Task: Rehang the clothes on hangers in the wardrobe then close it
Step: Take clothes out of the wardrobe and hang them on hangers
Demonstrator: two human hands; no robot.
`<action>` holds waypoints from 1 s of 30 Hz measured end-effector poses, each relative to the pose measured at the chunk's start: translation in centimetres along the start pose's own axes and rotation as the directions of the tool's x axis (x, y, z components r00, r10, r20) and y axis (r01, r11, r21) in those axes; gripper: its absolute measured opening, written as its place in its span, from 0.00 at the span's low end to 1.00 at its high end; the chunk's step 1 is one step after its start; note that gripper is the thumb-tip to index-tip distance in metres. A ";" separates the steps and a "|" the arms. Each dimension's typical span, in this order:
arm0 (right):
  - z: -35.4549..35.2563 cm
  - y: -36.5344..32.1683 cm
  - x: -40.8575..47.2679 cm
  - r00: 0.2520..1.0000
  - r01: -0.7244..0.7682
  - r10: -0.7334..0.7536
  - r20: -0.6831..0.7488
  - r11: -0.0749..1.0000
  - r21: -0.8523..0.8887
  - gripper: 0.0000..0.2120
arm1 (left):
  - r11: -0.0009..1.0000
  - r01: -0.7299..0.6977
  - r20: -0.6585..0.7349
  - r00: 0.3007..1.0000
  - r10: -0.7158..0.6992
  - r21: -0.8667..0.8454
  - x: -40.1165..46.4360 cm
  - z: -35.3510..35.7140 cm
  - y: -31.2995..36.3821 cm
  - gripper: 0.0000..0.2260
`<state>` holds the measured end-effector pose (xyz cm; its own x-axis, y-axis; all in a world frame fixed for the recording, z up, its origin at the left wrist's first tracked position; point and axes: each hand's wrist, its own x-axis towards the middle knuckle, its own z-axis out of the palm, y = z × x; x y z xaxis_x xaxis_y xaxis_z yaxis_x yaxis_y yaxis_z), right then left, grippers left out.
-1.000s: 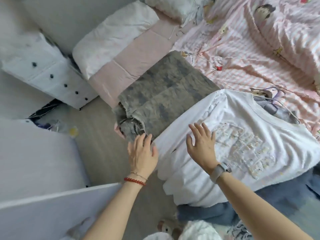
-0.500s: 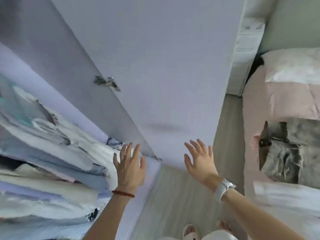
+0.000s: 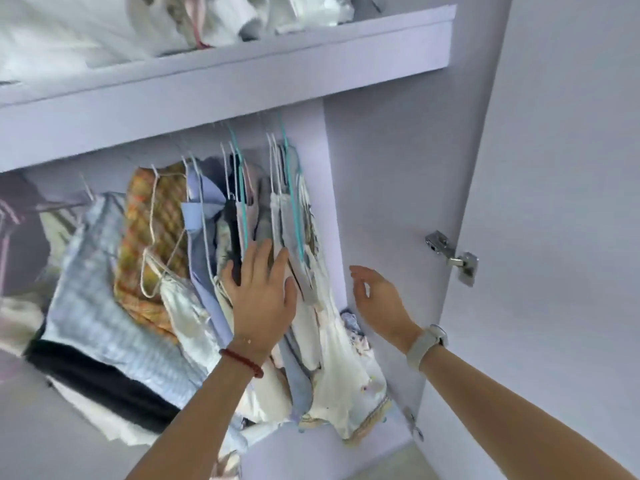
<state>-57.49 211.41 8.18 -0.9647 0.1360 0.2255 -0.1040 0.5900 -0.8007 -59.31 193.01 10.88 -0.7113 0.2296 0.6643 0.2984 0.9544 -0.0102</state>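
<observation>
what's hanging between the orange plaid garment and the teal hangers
In the head view, a light blue shirt on a white hanger hangs between the orange plaid garment and the teal hangers.

Pale lilac panels fill the view under soft, even light, no lamp or window visible. A thick shelf (image 3: 221, 88) runs from 9 to 1 o'clock, with white bundled fabric (image 3: 104, 26) piled on top. At 3 o'clock a metal hinge (image 3: 452, 256) joins the side panel (image 3: 398, 202) to an open door (image 3: 571, 202). A strip of pale floor (image 3: 412, 462) shows at 5 o'clock.
</observation>
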 end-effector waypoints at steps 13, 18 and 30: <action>0.4 -8.9 16.3 0.917 -0.395 0.362 0.169 0.758 0.519 0.10 | 0.981 0.035 0.086 0.995 -0.052 0.190 3.4 2.3 -0.5 0.19; -2.0 -6.6 17.0 0.956 -0.097 0.187 -0.224 0.928 0.359 0.11 | 0.988 0.085 0.109 0.989 -0.099 0.129 3.3 2.9 -0.2 0.20; -4.8 3.5 -0.9 0.899 -0.226 0.262 -0.350 0.964 0.140 0.25 | 0.995 0.025 0.033 0.999 -0.022 -0.100 0.7 2.0 3.7 0.15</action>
<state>-55.80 217.19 7.85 -0.8101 0.5555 0.1874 0.0841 0.4264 -0.9006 -59.95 197.13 9.83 -0.7382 0.2147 0.6395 0.3425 0.9360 0.0811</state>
